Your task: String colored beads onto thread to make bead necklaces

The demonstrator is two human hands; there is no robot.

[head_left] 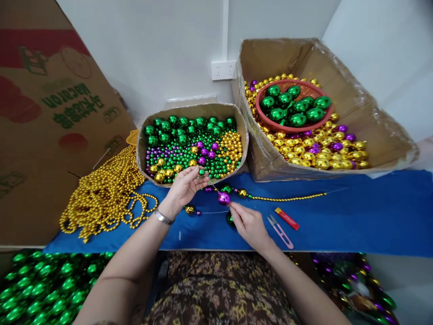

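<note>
My left hand (187, 185) is over the front rim of the smaller bead box, a small green bead (202, 172) pinched at its fingertips. A thin thread runs from there down to a large shiny purple bead (223, 198). At that bead's lower right edge, my right hand (248, 224) grips it between thumb and forefinger. Partly hidden behind the right fingers is a green ball (230, 219). The thread goes on leftward to a gold bead (190, 209) and a small purple bead (199, 213). Behind lies a strung length with a gold bead chain (289, 197).
The smaller box (139, 153) holds green, purple and gold beads. Right of it, a large carton (382, 135) contains gold beads and a red basket (262, 115) of green balls. Pink snips (280, 231) and a red-yellow cutter (287, 218) lie right; gold bead strands (104, 194) are heaped left.
</note>
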